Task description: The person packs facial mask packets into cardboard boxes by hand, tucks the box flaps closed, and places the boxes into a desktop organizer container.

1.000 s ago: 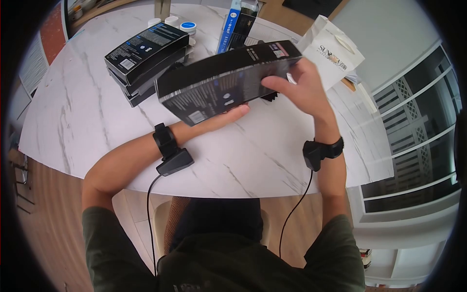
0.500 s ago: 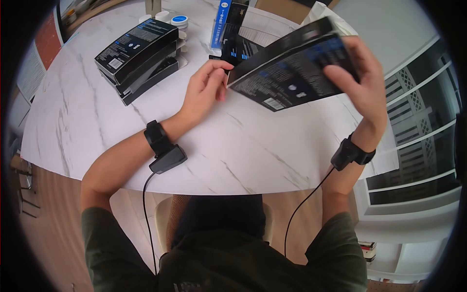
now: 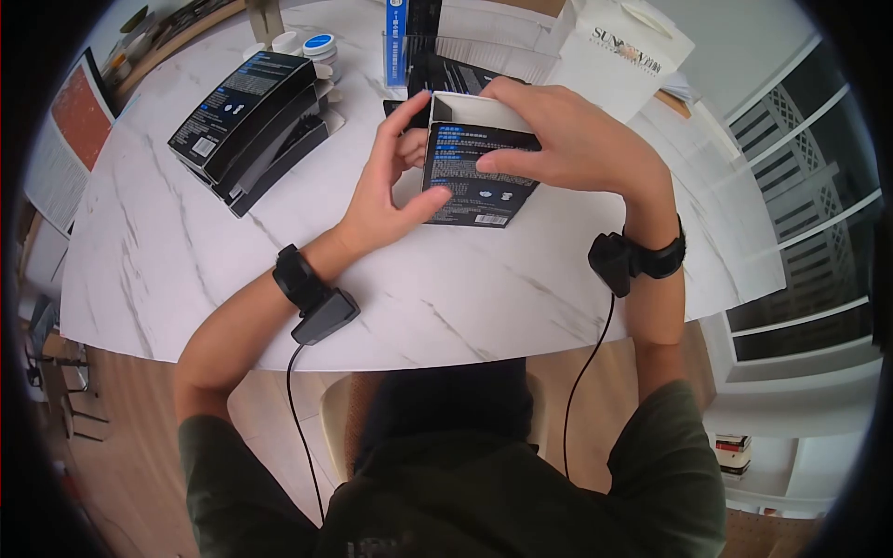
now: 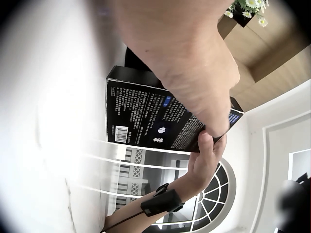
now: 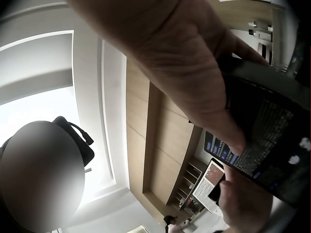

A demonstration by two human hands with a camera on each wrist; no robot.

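Note:
A black printed box [image 3: 476,177] stands upright over the table, its top end showing a pale inside. My right hand [image 3: 577,139] grips its upper right part, thumb on the printed face and fingers over the far side. At the box's left side is my left hand [image 3: 386,191], thumb on the front face and fingers behind the edge. In the left wrist view the box [image 4: 146,114] shows its barcode side, with the right hand [image 4: 206,158] at its far end. The right wrist view has the thumb pressed on the box [image 5: 272,126].
Several similar black boxes [image 3: 244,121] are stacked at the left on the marbled table [image 3: 437,307]. White jars [image 3: 321,54] stand behind them. At the back are a blue box [image 3: 396,42], a clear tray [image 3: 512,58] and a white paper bag [image 3: 619,51].
The box has swung from a long slanted position to upright in front of the body. My right hand has moved left, and my left hand has come against the box's side.

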